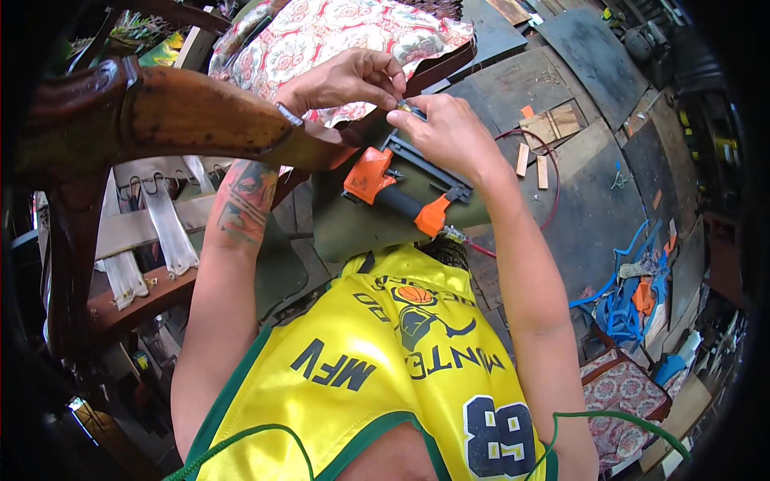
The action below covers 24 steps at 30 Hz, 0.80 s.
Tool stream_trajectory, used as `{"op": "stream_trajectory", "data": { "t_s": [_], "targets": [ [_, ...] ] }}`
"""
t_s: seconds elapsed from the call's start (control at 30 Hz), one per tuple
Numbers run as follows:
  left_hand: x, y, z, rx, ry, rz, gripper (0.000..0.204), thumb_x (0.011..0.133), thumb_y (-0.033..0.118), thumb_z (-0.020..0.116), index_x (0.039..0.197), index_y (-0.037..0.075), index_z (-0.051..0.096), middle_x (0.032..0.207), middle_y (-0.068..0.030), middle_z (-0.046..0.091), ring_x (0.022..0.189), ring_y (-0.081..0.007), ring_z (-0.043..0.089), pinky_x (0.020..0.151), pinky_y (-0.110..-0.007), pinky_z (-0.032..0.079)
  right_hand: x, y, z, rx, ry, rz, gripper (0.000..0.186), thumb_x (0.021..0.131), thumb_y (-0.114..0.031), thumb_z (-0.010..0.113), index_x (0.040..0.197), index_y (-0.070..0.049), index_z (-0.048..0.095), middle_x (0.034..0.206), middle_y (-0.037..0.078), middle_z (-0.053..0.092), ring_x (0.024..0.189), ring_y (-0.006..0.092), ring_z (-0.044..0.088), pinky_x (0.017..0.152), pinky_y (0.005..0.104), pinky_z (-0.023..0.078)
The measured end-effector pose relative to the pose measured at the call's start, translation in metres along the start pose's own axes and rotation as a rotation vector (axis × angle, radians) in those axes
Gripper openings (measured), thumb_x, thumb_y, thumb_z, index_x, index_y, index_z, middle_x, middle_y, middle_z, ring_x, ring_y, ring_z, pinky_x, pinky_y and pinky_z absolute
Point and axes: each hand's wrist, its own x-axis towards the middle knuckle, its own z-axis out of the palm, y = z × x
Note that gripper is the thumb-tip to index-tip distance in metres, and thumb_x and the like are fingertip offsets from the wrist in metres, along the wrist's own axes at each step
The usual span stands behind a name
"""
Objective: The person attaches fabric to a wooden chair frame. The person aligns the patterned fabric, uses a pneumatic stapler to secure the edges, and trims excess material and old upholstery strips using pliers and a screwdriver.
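My left hand (350, 82) reaches past a curved wooden chair arm (204, 112), its thumb and fingertips pinched close to my right hand. My right hand (457, 136) is closed with the thumb and forefinger round a small dark piece with a yellowish bit (411, 107), too small to name. The fingertips of both hands meet at this piece. Just below them an orange and black pneumatic staple gun (377, 175) lies on a dark green padded surface (341, 228), held by neither hand. Floral red and cream fabric (321, 40) spreads beyond my left hand.
The wooden chair frame with pale webbing straps (170, 228) stands at the left. A red air hose (553, 192) curves from the staple gun to the right. Dark boards (593, 204), wood scraps (542, 171) and blue straps (630, 309) lie right. A floral cushioned piece (622, 401) is lower right.
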Motion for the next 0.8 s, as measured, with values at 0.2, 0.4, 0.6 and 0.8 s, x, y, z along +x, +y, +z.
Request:
{"op": "stream_trajectory", "data": {
  "t_s": [0.2, 0.4, 0.6, 0.8],
  "targets": [
    [-0.056, -0.033, -0.030, 0.525, 0.738, 0.109, 0.034, 0.100, 0.013, 0.077, 0.131, 0.000, 0.074, 0.127, -0.0128, 0.077, 0.117, -0.0199, 0.072, 0.103, -0.035, 0.056, -0.013, 0.026, 0.016, 0.106, 0.005, 0.216, 0.041, 0.096, -0.031, 0.069, 0.105, 0.008, 0.076, 0.092, 0.029, 0.076, 0.085, 0.0429, 0.077, 0.081, 0.0474, 0.061],
    [-0.098, -0.115, -0.031, 0.458, 1.126, -0.133, 0.055, 0.098, 0.018, 0.082, 0.149, 0.004, 0.064, 0.145, -0.0150, 0.067, 0.120, -0.0195, 0.068, 0.105, -0.032, 0.053, -0.054, 0.024, 0.014, 0.617, -0.087, 0.480, 0.049, 0.100, -0.026, 0.071, 0.139, 0.004, 0.065, 0.076, 0.008, 0.071, 0.058, 0.0091, 0.065, 0.052, 0.0278, 0.050],
    [-0.088, -0.148, -0.015, 0.438, 1.019, -0.209, 0.059, 0.100, 0.018, 0.076, 0.156, 0.011, 0.059, 0.174, -0.0271, 0.031, 0.164, -0.0330, 0.027, 0.131, -0.042, 0.025, -0.046, 0.001, 0.018, 0.861, -0.083, 0.560, 0.041, 0.108, -0.026, 0.065, 0.138, 0.003, 0.065, 0.074, 0.002, 0.065, 0.055, 0.0057, 0.058, 0.050, 0.0232, 0.046],
    [-0.065, -0.126, -0.016, 0.711, 1.101, -0.341, 0.064, 0.095, 0.030, 0.080, 0.154, 0.014, 0.061, 0.171, -0.0365, 0.031, 0.161, -0.0469, 0.032, 0.127, -0.050, 0.034, -0.020, -0.009, 0.023, 0.976, -0.103, 0.707, 0.037, 0.107, -0.018, 0.066, 0.134, 0.006, 0.061, 0.090, 0.006, 0.070, 0.060, 0.0079, 0.062, 0.040, 0.0244, 0.043]
  ]
}}
